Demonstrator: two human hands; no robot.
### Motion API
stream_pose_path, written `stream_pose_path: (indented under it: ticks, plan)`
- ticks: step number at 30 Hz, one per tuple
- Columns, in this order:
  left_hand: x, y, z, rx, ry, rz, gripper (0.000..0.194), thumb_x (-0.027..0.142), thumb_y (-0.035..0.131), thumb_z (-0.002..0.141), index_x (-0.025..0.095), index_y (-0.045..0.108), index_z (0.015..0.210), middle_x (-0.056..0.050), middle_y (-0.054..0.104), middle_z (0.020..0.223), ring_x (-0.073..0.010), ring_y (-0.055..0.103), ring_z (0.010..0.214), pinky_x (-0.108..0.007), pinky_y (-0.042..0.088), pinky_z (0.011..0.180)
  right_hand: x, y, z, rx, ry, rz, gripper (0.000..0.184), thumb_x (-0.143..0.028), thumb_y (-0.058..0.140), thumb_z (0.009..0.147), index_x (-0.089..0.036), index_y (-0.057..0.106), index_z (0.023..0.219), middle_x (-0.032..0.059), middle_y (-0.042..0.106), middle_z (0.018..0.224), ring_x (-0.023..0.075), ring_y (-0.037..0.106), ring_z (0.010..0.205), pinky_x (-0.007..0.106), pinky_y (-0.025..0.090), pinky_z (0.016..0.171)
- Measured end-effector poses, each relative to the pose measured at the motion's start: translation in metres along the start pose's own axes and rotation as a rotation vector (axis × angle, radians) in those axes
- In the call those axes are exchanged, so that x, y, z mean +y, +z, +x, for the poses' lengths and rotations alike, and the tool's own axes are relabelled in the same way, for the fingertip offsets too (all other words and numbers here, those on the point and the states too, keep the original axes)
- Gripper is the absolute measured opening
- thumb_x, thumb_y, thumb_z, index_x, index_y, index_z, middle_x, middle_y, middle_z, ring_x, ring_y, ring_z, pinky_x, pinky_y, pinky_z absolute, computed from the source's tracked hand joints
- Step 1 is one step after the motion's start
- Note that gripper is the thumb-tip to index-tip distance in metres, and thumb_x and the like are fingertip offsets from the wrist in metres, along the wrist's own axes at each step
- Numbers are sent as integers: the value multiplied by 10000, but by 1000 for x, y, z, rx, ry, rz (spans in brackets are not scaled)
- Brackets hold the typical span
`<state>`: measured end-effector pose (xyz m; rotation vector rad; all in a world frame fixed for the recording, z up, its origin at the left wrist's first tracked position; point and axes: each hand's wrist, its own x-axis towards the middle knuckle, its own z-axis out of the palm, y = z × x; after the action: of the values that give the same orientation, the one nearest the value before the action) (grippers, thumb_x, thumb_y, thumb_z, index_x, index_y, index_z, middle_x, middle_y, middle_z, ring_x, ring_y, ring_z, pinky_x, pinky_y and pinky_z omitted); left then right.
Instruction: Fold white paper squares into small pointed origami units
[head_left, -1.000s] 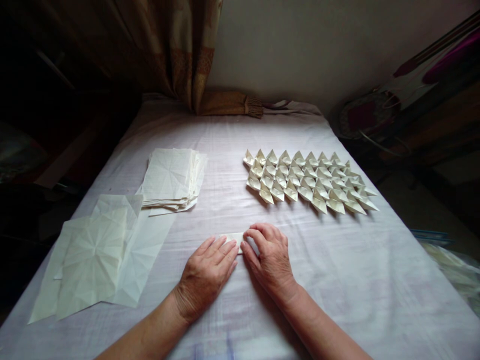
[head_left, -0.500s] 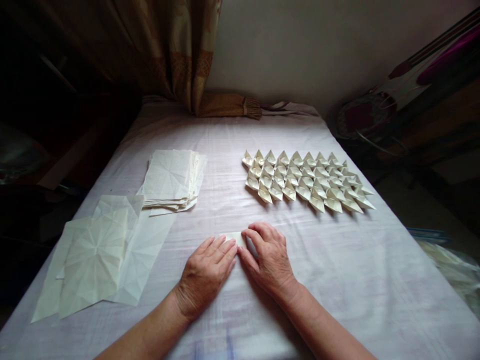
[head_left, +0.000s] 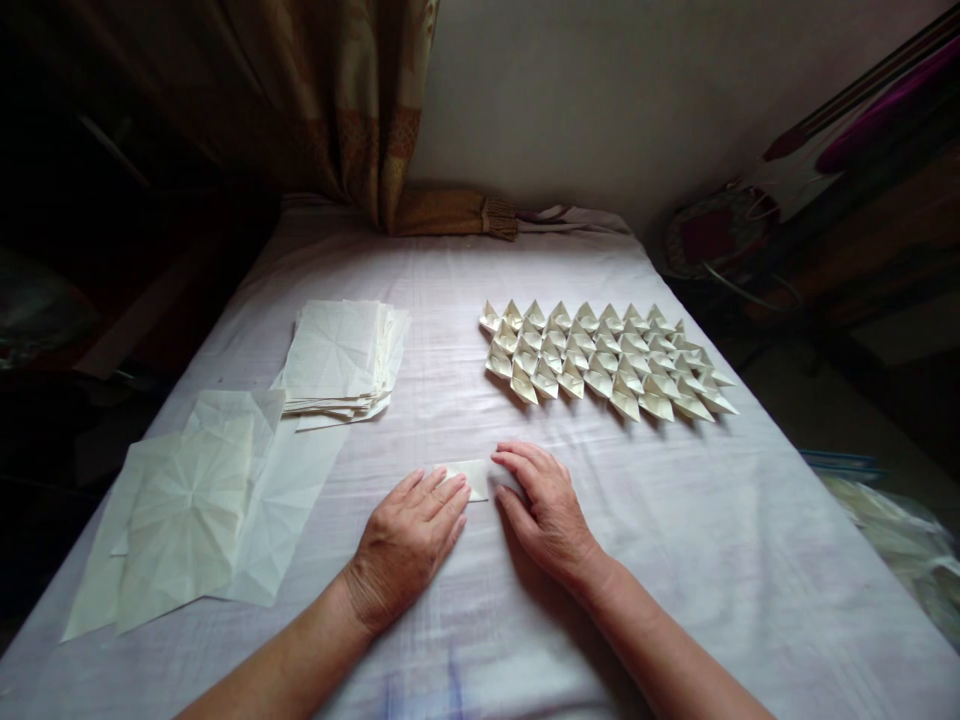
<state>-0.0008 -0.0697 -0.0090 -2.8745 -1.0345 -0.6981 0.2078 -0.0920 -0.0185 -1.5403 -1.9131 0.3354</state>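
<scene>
Since the earlier frame the right hand (head_left: 547, 510) has drawn back a little, so its fingertips sit just beside the right end of the folded paper strip (head_left: 478, 478) rather than touching it. Those fingers are half curled, thumb apart from forefinger, and grip nothing visible. The left hand (head_left: 409, 540) lies flat, its fingers pressing the strip onto the pale cloth (head_left: 637, 580) without pinching it and hiding its left part. With only one hand bearing down, the strip could slew or its layers spring apart if the left fingers slid or lifted, and the soft, wrinkled cloth beneath might leave creases weak. Beyond the left fingers, to their left, lies a stack of creased paper (head_left: 334, 350), with loose sheets (head_left: 191, 500) nearer; beyond the right fingers, rows of folded pieces (head_left: 600, 378) could be knocked askew by a careless sweep.
</scene>
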Motion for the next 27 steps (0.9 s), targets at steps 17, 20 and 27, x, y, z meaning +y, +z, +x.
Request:
stream_pose_path:
  ticks: [17, 20, 27]
  plan:
    - [-1, -3, -7, -112, -2, -12, 366, 256, 427, 987, 177, 583, 1309, -41, 627, 1336, -215, 576, 1231, -374, 400, 1081, -11, -5, -10, -35, 53, -2, 204, -176, 533, 873, -244, 710, 948, 81, 650, 1226, 260, 530, 1217, 466, 380, 1019]
    - [-1, -4, -13, -169, 2, 17, 436, 319, 423, 990, 169, 497, 1393, -42, 556, 1417, -216, 505, 1307, -378, 320, 1134, -14, -3, -10, -49, 120, 33, 206, -167, 532, 843, -233, 708, 930, 94, 642, 1251, 294, 482, 1283, 530, 353, 1041]
    - [-1, -2, -23, -218, 46, 109, 545, 391, 451, 966, 156, 408, 1456, -70, 464, 1493, -229, 393, 1393, -402, 201, 1185, -23, 5, -4, -53, 265, 37, 176, -139, 566, 779, -226, 708, 836, 105, 601, 1323, 350, 366, 1375, 614, 322, 1036]
